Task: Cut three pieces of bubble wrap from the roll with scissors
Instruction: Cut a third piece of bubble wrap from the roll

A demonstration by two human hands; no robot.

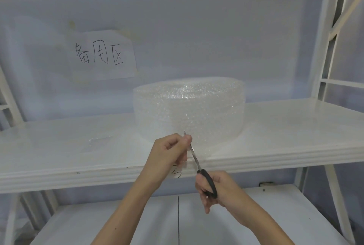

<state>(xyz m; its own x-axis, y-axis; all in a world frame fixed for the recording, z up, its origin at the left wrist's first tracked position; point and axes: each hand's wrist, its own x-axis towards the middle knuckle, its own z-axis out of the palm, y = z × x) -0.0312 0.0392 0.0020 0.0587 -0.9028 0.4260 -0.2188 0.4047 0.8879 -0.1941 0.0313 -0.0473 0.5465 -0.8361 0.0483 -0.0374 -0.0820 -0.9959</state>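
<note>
Right hand [213,189]: fingers through the black handles of the scissors [199,163], curled shut on them. The blades look nearly closed and point up and away, tip just past the left fingertips. I judge a cut is in progress along the loose end of the bubble wrap.

Left hand [169,154]: thumb and fingers pinched together on the free sheet edge, just left of the blades. I read this as holding the sheet taut so that the blades bite instead of folding the film.

Bubble wrap roll [189,109]: stands on end at mid-shelf, just beyond both hands; its loose end hangs forward over the near edge of the white shelf [285,130], which gives the scissors room.

A small clear scrap [99,141] lies on the shelf to the left, possibly a cut piece; too faint to confirm.

A handwritten paper sign [100,53] is fixed to the far wall.
</note>
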